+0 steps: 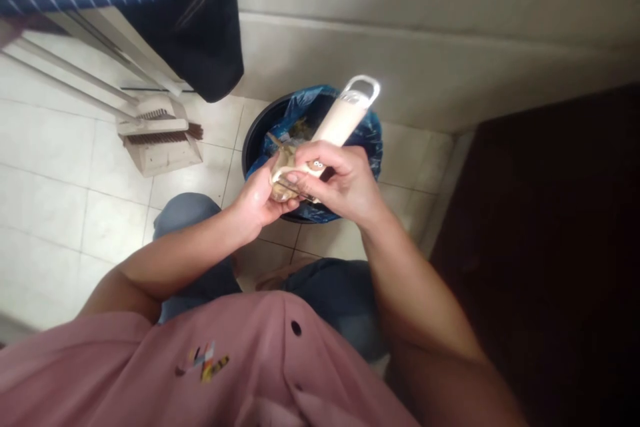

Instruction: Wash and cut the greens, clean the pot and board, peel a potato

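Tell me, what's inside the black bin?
A blue plastic liner lines the black bin, with scraps in it. The left hand with its food, right hand and peeler hide the rest.

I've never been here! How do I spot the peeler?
Find the round black bin with a blue bag in it, by the wall. Above it, a right hand grips the peeler. It is the long cream thing with a loop at its end, sticking up past the hand.

I see free floor tile (113, 230) left of the bin, a dustpan (160, 157) blocking farther out, a blue-lined bin (254, 147) under the left hand (257, 203) and right hand (347, 187), wall (400, 67) close behind, dark panel (530, 247) closing off the right
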`<state>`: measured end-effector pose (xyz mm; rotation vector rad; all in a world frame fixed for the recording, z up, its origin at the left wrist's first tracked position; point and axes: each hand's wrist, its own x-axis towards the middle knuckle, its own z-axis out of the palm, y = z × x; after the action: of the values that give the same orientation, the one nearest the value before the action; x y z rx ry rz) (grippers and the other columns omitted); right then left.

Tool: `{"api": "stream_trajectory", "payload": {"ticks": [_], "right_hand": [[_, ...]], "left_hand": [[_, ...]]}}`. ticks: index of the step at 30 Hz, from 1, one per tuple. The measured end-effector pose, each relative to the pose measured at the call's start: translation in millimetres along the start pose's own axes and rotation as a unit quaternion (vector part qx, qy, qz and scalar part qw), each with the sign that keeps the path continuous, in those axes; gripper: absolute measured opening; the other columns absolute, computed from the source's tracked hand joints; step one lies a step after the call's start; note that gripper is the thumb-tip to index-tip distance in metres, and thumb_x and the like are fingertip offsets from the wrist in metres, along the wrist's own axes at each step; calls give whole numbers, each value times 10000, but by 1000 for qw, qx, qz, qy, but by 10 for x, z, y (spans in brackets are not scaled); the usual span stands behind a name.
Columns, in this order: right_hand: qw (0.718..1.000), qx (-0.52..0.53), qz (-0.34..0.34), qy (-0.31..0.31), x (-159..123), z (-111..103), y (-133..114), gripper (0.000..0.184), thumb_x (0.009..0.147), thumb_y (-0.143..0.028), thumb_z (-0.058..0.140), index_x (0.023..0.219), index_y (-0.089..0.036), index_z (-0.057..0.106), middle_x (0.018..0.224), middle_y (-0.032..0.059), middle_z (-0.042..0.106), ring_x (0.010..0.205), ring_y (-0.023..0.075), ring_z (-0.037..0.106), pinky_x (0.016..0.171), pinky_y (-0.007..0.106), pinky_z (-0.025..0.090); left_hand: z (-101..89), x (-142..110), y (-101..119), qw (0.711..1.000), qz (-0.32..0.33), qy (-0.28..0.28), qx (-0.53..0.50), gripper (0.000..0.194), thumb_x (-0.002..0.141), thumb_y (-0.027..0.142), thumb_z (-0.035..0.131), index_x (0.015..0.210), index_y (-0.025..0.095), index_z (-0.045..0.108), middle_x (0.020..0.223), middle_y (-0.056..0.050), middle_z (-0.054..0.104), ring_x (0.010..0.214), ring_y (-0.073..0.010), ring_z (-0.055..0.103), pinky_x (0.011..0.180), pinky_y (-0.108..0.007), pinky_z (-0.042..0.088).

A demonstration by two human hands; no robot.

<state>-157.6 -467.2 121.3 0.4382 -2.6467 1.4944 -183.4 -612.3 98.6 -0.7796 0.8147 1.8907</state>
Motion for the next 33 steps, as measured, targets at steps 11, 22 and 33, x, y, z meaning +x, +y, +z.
{"api": "stream_trajectory", "payload": {"ticks": [11, 22, 33], "right_hand": [[966, -233, 112, -16, 16, -170, 575, 250, 862, -492, 703, 839, -246, 668, 654, -13, 601, 569, 144, 486, 561, 272, 324], [997, -16, -3, 72, -22, -57, -14, 257, 916, -476, 702, 837, -242, 632, 771, 1, 644, 620, 142, 532, 582, 299, 423], [958, -264, 115, -6, -17, -162, 484, 188, 873, -430, 694, 866, -245, 668, 668, -3, 612, 592, 163, 519, 578, 287, 333]], "left_hand": [[-9, -98, -33, 998, -31, -57, 13, 533, 959, 623, 592, 1028, 106, 699, 672, -90, 700, 457, -141, 621, 361, -180, 315], [-34, 22, -42, 1000, -12, -12, -6, 329, 1023, 393, 501, 982, 125, 688, 574, -34, 632, 428, -126, 577, 375, -175, 349], [-7, -30, -67, 997, -21, -58, 40, 527, 963, 628, 586, 1019, 115, 697, 675, -75, 693, 476, -127, 615, 384, -163, 324]]}}
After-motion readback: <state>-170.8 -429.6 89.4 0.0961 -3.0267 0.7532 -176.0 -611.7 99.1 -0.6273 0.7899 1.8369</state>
